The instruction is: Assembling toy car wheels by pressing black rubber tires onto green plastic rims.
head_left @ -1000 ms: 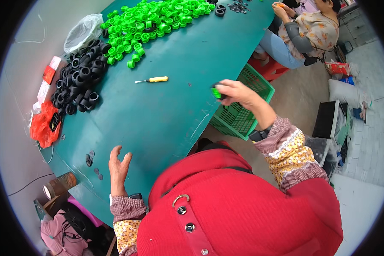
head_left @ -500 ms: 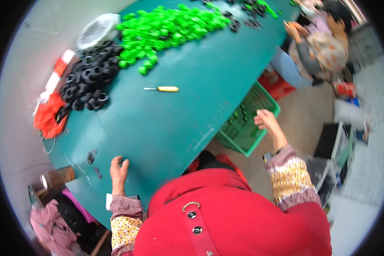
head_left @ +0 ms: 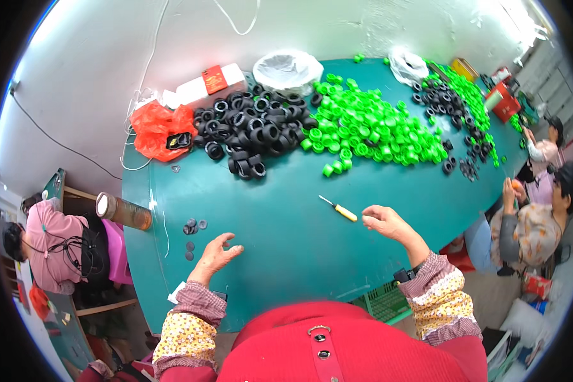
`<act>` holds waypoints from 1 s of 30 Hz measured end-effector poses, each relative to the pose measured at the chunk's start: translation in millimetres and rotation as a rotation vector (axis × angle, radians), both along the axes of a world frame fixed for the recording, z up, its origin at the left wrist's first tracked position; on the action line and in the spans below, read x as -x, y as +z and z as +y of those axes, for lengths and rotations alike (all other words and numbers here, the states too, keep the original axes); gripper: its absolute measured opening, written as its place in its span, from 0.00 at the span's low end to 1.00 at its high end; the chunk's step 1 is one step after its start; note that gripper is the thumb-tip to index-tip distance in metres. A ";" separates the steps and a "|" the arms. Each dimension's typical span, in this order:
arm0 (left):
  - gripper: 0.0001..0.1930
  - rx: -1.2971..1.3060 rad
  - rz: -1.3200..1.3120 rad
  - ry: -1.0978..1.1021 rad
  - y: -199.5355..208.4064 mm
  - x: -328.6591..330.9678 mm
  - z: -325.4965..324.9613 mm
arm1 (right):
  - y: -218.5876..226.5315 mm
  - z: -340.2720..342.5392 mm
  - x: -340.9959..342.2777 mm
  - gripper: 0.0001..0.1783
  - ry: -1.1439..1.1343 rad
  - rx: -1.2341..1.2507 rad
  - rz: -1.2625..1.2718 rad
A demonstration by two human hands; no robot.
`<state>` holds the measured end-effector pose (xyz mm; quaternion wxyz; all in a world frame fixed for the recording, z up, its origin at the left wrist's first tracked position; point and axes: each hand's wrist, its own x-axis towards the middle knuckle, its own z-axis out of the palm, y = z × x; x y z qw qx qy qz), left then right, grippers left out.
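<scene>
On the green table lies a small yellow-handled screwdriver, its thin metal shaft pointing away to the left. My right hand is just to the right of its handle, fingers reaching out and slightly bent, holding nothing. Over the table's near left part is my left hand, also without anything in it, thumb and fingers apart. Several small dark discs lie just beyond and left of it. Farther back are a heap of black tyre-like rings and a larger heap of bright green round plastic parts.
A brown-filled bottle lies at the left edge. Behind the rings are a red plastic bag, a white box and a lined basin. A green crate stands below the near edge. People sit at right and left.
The view has turned, bringing more of the table's far side into sight. My right hand has moved from above the green crate to the screwdriver. My left hand remains near the dark discs.
</scene>
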<state>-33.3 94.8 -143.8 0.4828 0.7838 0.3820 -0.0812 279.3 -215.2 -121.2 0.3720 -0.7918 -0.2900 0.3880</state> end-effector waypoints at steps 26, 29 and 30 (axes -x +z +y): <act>0.23 -0.522 -0.355 -0.123 -47.4 -260.8 336.7 | -58.8 488.2 -161.2 0.21 0.533 -0.426 -0.805; 0.25 -0.474 -0.381 -0.127 -50.9 -285.9 330.5 | -59.1 507.0 -173.2 0.27 0.591 -0.295 -0.688; 0.25 -0.484 -0.324 -0.169 -48.7 -287.3 333.4 | -63.9 518.6 -176.0 0.29 0.596 -0.229 -0.617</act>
